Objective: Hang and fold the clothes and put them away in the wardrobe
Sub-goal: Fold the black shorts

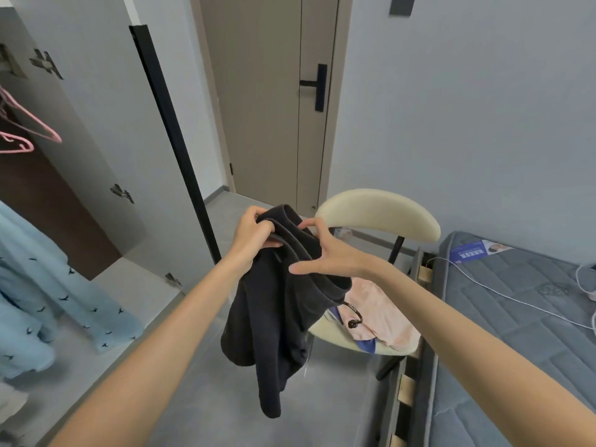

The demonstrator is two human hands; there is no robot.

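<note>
A black garment (277, 321) with a drawstring hangs in the air in front of me, above the floor. My left hand (254, 233) grips its bunched waistband at the top left. My right hand (325, 250) touches the waistband from the right with fingers spread and thumb stretched out. A pink garment (383, 311) and a bit of blue cloth lie on the seat of the cream chair (380, 211) behind. The open wardrobe (48, 195) stands at the left, with pink hangers (29, 130) on its rail and a light blue patterned garment (38, 304) hanging inside.
The wardrobe door (106, 130) stands open between me and the room door (274, 101). A bare grey mattress (516, 321) on a slatted frame fills the right side, with a white cable (503, 295) lying across it. Grey floor (206, 401) lies below my arms.
</note>
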